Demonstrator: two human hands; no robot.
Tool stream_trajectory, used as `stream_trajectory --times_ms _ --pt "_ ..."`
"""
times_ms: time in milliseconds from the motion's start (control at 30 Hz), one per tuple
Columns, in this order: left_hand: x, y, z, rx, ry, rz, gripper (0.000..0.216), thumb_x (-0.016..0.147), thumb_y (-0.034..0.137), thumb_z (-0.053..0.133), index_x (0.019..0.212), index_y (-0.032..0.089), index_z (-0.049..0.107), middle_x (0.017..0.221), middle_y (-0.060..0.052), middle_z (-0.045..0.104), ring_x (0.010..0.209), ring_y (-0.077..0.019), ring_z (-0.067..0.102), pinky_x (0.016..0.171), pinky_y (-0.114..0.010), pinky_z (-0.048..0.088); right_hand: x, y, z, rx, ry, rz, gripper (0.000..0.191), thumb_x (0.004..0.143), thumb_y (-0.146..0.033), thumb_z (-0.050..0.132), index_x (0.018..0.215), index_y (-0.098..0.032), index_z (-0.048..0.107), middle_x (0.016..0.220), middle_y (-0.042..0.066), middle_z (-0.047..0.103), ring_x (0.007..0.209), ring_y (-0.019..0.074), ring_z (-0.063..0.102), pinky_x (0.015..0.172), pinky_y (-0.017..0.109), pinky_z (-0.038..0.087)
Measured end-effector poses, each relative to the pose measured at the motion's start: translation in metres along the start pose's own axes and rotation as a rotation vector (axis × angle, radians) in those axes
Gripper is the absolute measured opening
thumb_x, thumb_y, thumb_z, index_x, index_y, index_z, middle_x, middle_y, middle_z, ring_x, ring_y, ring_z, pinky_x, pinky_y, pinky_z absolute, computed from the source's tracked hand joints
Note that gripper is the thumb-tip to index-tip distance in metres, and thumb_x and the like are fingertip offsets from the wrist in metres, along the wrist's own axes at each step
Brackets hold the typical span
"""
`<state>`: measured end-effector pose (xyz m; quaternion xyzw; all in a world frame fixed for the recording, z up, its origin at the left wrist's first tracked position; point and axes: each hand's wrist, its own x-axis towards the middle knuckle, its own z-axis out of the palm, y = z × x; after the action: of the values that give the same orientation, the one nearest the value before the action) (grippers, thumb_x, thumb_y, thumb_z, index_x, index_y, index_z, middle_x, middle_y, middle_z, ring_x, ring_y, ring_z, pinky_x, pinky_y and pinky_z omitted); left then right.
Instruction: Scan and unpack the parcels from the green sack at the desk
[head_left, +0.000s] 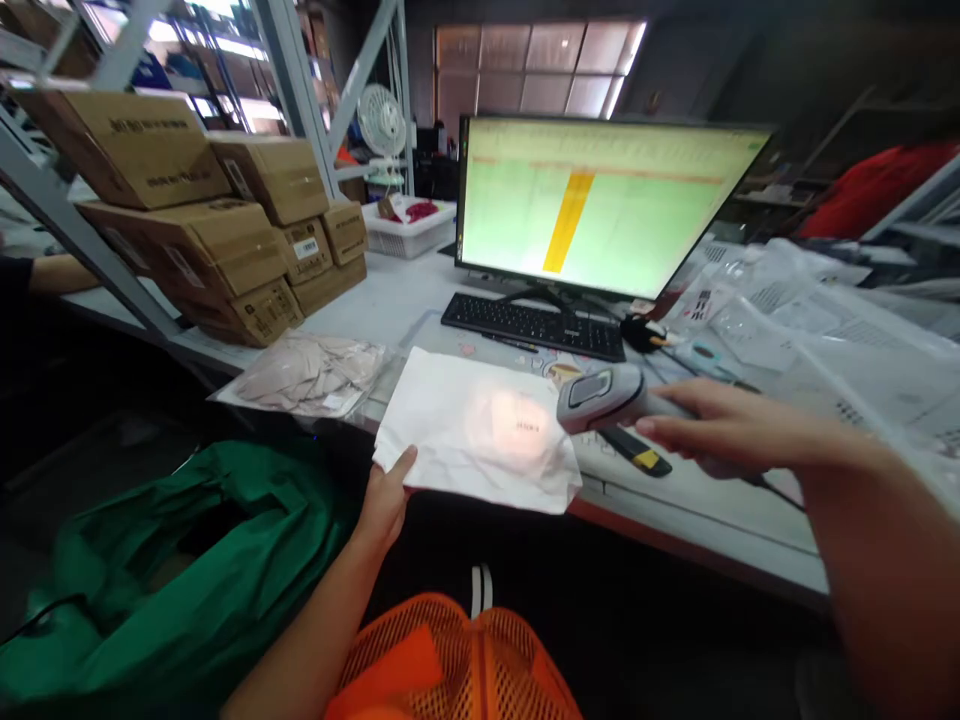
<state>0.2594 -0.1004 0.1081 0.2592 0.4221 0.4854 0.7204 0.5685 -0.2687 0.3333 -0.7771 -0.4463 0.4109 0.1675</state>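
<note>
Right grip (724,425) wraps the scanner (604,393), white packet (446,410) lying to its left, long axis running sideways; left grip (385,502), nearer, pinches the packet's near-left corner!

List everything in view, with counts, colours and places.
Table: 1, pale, centre
Packet: 1, white, centre front
Scanner: 1, grey, by packet
Monitor: 1, black-framed, back
Keyboard: 1, black, below monitor
Pen: 1, dark, before keyboard
Tool: 1, black-yellow, below scanner
Boxes: about seven, brown, left
Bag: 1, clear, left of packet
Basket: 1, white, beside boxes
Fan: 1, white, behind basket
Plastic bags: several, whitish, right
Fabric: 1, green, left
Racks: several, grey, left
Window: 1, pale, back
Another person's arm: 1, dark-sleeved, left
Vest: 1, orange, bottom
Left hand: 1, on packet
Right hand: 1, round scanner
</note>
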Motion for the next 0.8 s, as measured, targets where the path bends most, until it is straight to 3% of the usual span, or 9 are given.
stream_trajectory --times_ms 100,233,467,600,700,800 --pt "0.003 -0.003 -0.003 0.011 -0.016 -0.032 0.038 0.090 0.010 0.075 0.127 0.017 0.068 0.116 -0.012 0.079 0.108 -0.0273 0.077 0.097 -0.041 0.065 0.008 -0.002 0.004 -0.037 0.022 -0.050 0.073 0.070 -0.092 0.067 0.083 -0.021 0.052 0.061 -0.006 0.042 0.042 0.0045 0.032 0.034 0.019 0.020" --pt "0.007 -0.004 -0.006 0.040 -0.032 -0.063 0.041 0.089 0.015 0.078 0.128 0.017 0.068 0.119 -0.013 0.078 0.108 -0.0281 0.077 0.097 -0.042 0.065 0.028 0.022 -0.002 -0.093 0.211 -0.084 0.062 0.077 -0.081 0.069 0.087 -0.021 0.058 0.067 -0.001 0.056 0.050 0.0096 0.047 0.038 0.020 0.030" --pt "0.011 0.009 -0.009 0.158 -0.039 -0.078 0.041 0.089 0.014 0.077 0.128 0.014 0.068 0.117 -0.014 0.078 0.097 -0.0258 0.078 0.077 -0.036 0.069 0.081 0.089 -0.009 -0.275 0.565 0.070 0.039 0.095 -0.056 0.057 0.099 -0.018 0.067 0.088 0.010 0.074 0.073 0.0224 0.069 0.057 0.030 0.052" --pt "0.017 0.013 -0.016 0.231 -0.081 -0.074 0.040 0.085 0.020 0.082 0.123 0.012 0.070 0.114 -0.015 0.077 0.085 -0.0247 0.077 0.061 -0.033 0.066 0.104 0.119 0.002 -0.445 0.742 0.163 0.030 0.095 -0.033 0.054 0.109 -0.013 0.071 0.104 0.016 0.077 0.093 0.0287 0.075 0.078 0.034 0.057" --pt "0.022 0.015 -0.027 0.245 -0.128 -0.065 0.041 0.086 0.036 0.081 0.117 0.010 0.073 0.106 -0.016 0.079 0.081 -0.0267 0.077 0.060 -0.034 0.063 0.113 0.133 0.018 -0.487 0.809 0.165 0.040 0.091 -0.025 0.052 0.123 -0.008 0.068 0.116 0.022 0.075 0.106 0.0344 0.073 0.091 0.042 0.056" --pt "0.032 0.023 -0.044 0.296 -0.141 -0.095 0.054 0.090 0.057 0.072 0.114 0.010 0.075 0.100 -0.019 0.080 0.084 -0.0329 0.078 0.062 -0.037 0.062 0.112 0.145 0.026 -0.501 0.851 0.149 0.056 0.092 -0.032 0.052 0.140 -0.004 0.060 0.132 0.026 0.069 0.119 0.0381 0.069 0.101 0.049 0.053"
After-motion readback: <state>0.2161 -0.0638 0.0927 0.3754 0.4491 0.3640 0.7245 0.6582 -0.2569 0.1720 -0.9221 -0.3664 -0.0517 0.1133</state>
